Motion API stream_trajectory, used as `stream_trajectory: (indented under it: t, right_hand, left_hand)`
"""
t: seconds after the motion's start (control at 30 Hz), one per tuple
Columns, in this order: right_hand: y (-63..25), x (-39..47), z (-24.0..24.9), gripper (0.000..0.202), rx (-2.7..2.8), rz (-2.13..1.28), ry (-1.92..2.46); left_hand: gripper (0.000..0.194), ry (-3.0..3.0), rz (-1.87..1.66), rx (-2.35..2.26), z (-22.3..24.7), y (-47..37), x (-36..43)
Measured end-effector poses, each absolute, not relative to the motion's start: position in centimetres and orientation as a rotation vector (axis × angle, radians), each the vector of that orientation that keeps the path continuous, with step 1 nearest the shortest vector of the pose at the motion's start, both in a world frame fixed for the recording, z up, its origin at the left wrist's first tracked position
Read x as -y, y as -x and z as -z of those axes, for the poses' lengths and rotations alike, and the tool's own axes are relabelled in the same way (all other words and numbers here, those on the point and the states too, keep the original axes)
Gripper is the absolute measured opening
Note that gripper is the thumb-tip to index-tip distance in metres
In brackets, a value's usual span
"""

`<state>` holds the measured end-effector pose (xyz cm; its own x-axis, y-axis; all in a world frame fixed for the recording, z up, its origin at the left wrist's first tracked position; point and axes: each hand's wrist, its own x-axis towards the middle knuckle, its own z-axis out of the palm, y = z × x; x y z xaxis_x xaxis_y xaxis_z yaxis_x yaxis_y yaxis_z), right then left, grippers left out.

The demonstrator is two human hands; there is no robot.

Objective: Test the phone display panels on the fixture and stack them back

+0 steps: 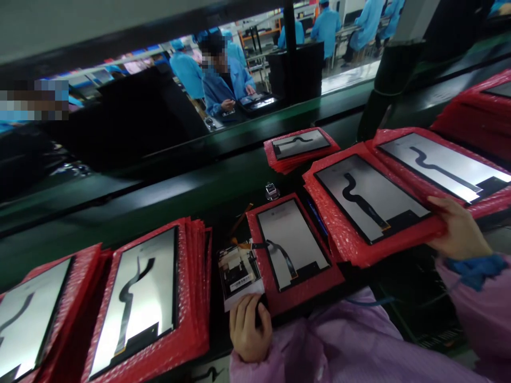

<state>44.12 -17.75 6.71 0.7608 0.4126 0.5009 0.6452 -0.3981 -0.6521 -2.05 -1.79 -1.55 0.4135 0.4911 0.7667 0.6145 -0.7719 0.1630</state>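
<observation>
My right hand (459, 229) grips the near right corner of a red bubble-wrap sheet (361, 255), on which a display panel (383, 186) with a black ribbon cable lies. My left hand (250, 327) is curled closed at the near edge of a small circuit board (238, 268) with a white label; what its fingers hold, if anything, is hidden. Beside that hand, a second display panel (303, 234) rests on a red sheet (279, 300). Its ribbon cable reaches left to an orange flex cable (241, 244) at the board.
Stacks of panels on red wrap stand at left (191, 319), far left (85, 276), back (283, 164) and right (443, 133). A small shiny metal piece (272, 190) and a blue pen (317, 215) lie near the middle panel. Beyond the green ledge (235, 162), a co-worker (223, 80) handles a panel.
</observation>
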Motion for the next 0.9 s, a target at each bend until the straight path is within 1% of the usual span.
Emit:
stream_trajectory:
  t: [0.07,0.17,0.23,0.27,0.3,0.33,0.37,0.43,0.5,0.57,0.67,0.77,0.9]
  right_hand:
    - [-42.4,18.1,-5.3,0.034,0.791,0.383,2.067]
    - [-36.4,16.9,-2.8,0.048,0.552,0.734,1.937]
    - [-31.1,15.3,-1.4,0.066,0.476,0.880,1.822]
    - [-28.6,14.5,-0.9,0.083,0.579,0.888,1.825]
    - [-26.4,13.8,-0.6,0.092,0.759,0.812,1.927]
    - [-24.8,13.1,-0.4,0.095,0.956,0.719,2.042]
    - [-23.7,12.7,-0.3,0.096,1.049,0.682,2.140]
    - [-23.5,12.4,-0.2,0.082,1.136,0.714,2.231]
    - [-24.9,12.7,-0.2,0.068,1.137,0.739,2.240]
    - [-26.8,13.2,-0.1,0.062,1.151,0.713,2.218]
    - [-28.3,13.7,0.1,0.059,1.181,0.727,2.173]
    - [-28.2,13.5,0.1,0.060,1.172,0.809,2.121]
    - [-28.4,13.1,0.3,0.068,1.174,0.788,2.125]
  left_hand:
    - [0.015,2.511,1.293,0.995,1.5,2.0,1.8]
    - [0.014,2.522,1.293,0.980,1.6,2.0,1.8]
    - [0.015,2.529,1.287,0.981,1.7,2.1,1.8]
    - [0.015,2.532,1.284,0.983,1.7,2.1,1.8]
    - [0.015,2.533,1.283,0.987,1.7,2.2,1.8]
    - [0.016,2.536,1.282,0.993,1.7,2.2,1.8]
    - [0.016,2.541,1.281,0.993,1.7,2.3,1.8]
    - [0.017,2.551,1.277,0.997,1.7,2.3,1.8]
    - [0.016,2.557,1.272,1.002,1.5,2.2,1.9]
    - [0.016,2.550,1.275,1.023,1.3,2.0,2.0]
    - [0.015,2.531,1.285,1.062,1.0,1.7,2.1]
    - [0.016,2.516,1.290,1.103,1.0,1.5,2.2]
    - [0.017,2.498,1.286,1.154,1.0,1.3,2.3]
